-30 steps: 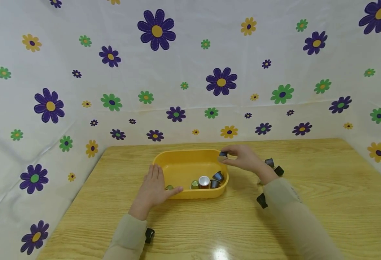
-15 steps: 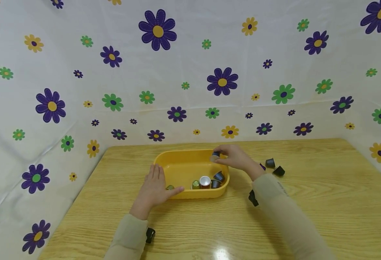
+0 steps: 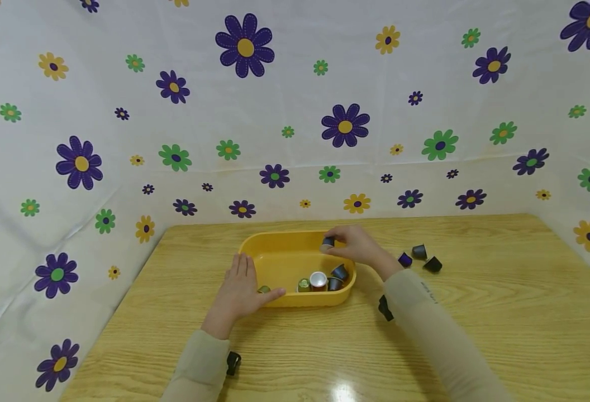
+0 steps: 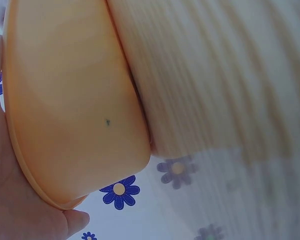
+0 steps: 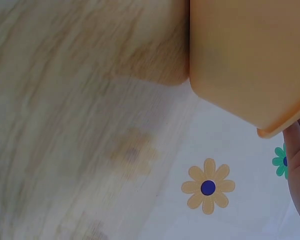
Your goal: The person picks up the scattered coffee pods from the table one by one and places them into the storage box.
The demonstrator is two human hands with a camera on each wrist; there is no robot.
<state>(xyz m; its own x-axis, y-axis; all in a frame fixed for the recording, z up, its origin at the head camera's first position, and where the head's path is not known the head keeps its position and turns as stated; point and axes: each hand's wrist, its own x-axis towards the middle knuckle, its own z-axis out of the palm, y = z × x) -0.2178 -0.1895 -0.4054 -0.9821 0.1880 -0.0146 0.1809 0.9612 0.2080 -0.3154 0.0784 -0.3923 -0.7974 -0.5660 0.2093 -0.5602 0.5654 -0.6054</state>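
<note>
A yellow tub [image 3: 285,301] stands on the wooden table. My left hand [image 3: 237,293] rests with straight fingers on its left end, the thumb lying along the near rim; in the left wrist view that hand [image 4: 20,205] lies against the tub's rim. Between thumb and fingers my right hand [image 3: 357,245] pinches a dark coffee capsule [image 3: 328,243] above the tub's right part. Inside the tub are a green capsule [image 3: 304,285], an upturned capsule with a silvery inside [image 3: 318,280] and dark capsules [image 3: 339,272]. Another green capsule [image 3: 263,289] is partly hidden by my left thumb.
Right of the tub lie a purple capsule [image 3: 405,259], a grey capsule [image 3: 419,252] and a black capsule [image 3: 433,264]. Black strap pieces [image 3: 233,363] show at both wrists. A flower-patterned white cloth [image 3: 295,111] hangs behind the table and along its sides.
My right hand has moved left over the tub with the dark capsule. The purple capsule, earlier hidden behind the right arm, now shows. My left hand has stayed put.
</note>
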